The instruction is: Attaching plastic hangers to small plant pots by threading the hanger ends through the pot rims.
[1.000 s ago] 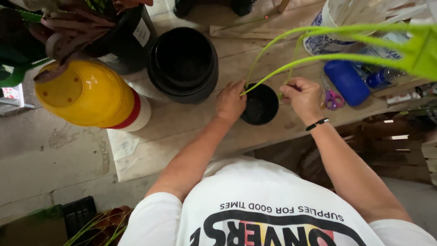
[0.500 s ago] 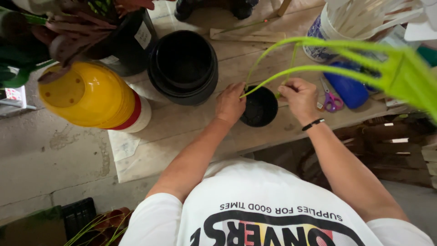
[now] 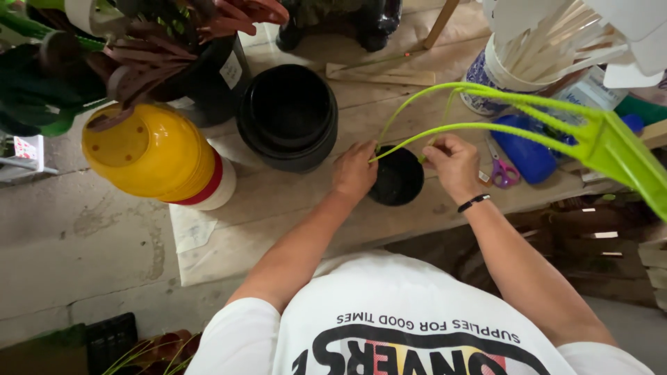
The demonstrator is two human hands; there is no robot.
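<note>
I have my left hand and right hand on opposite rims of the small black pot, each pinching a lime-green hanger strand, seemingly to hook it on. The pot sits empty and round on the table between them. Beyond my left hand stand stacked black pots; past my right, purple scissors.

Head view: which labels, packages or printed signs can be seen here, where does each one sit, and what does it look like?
White label: small rectangular sticker on the side of the black plant pot, upper left.
Small card: far left edge, white with red marks.
Blue-and-white patterned container: upper right on the bench, round, holding white sticks.
Printed shirt: the person's white shirt, bottom centre, with dark, red and yellow print.
</note>
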